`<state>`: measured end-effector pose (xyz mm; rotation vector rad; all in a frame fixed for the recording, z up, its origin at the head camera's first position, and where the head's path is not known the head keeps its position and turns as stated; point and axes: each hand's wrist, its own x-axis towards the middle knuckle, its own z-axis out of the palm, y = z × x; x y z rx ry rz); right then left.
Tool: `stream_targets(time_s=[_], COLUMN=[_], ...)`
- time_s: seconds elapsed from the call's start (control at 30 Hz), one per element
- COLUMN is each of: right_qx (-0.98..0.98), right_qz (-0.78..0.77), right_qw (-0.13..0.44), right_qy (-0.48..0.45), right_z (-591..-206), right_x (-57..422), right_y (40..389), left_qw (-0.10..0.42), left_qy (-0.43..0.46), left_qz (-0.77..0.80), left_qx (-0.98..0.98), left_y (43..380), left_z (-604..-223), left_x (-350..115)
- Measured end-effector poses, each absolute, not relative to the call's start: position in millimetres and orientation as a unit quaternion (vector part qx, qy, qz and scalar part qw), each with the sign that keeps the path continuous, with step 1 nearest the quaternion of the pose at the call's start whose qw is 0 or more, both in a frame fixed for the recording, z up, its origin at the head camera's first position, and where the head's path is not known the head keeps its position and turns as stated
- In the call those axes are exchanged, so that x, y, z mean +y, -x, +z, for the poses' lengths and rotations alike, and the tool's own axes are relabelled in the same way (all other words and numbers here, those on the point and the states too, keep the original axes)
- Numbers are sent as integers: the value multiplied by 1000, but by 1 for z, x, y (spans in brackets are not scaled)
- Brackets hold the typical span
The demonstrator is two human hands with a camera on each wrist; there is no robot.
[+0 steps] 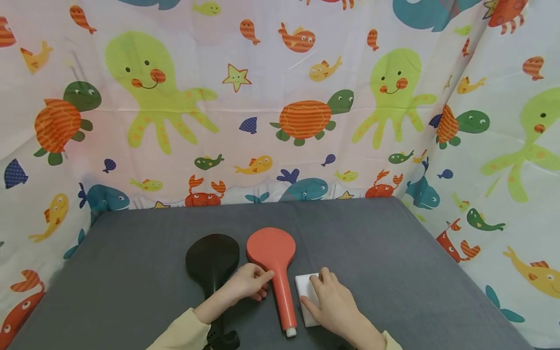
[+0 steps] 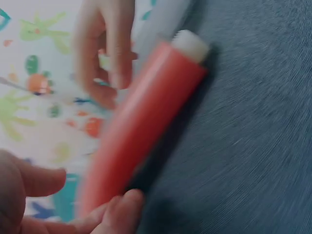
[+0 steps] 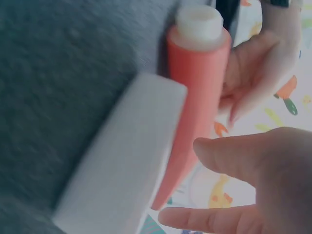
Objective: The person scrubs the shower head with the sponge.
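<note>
A red paddle-shaped object lies flat, with a round head and a long handle tipped by a white end piece. My left hand is at the left side of its neck, thumb and fingers apart; whether the fingertips touch it I cannot tell. Just right of the handle lies a white flat block, shown edge-on in the right wrist view. Over that block's right side is my right hand, thumb and fingers spread; contact with the block is unclear.
A black paddle-shaped object lies left of the red one, its handle partly behind the left forearm. Grey cloth covers the table. A curtain printed with sea animals stands along the back and sides.
</note>
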<state>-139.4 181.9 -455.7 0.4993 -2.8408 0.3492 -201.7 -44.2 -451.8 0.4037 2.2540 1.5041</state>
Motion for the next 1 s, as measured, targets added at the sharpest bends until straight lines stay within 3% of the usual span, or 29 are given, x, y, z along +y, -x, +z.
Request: stream_targets(time_s=[0.07,0.2,0.3,0.4,0.53,0.7,0.9,1.0], right_qx=[-971,-973,-976,-979,-983,-986,-978,-974], right_qz=[118,112,112,113,112,125,143,152], right_qw=[125,133,128,119,90,42,60,70], right_qy=[-168,-154,-134,-120,-111,-104,-137,-149], right_z=[-453,-446,-443,-442,-443,-450,-463,-466], right_x=[181,183,184,182,180,176,169,165], right_y=[141,142,141,140,139,139,142,145], left_qw=[158,16,-80,-118,-69,57,165,184], left_qy=[-176,-194,-151,-98,-52,-10,40,40], left_qz=[519,479,447,413,410,508,619,639], left_qx=[822,856,878,898,908,859,767,746], left_y=[197,182,170,161,156,163,174,176], left_z=[-441,-421,-417,-423,-439,-463,-475,-479], left_x=[-58,-87,-108,-128,-146,-148,-147,-150])
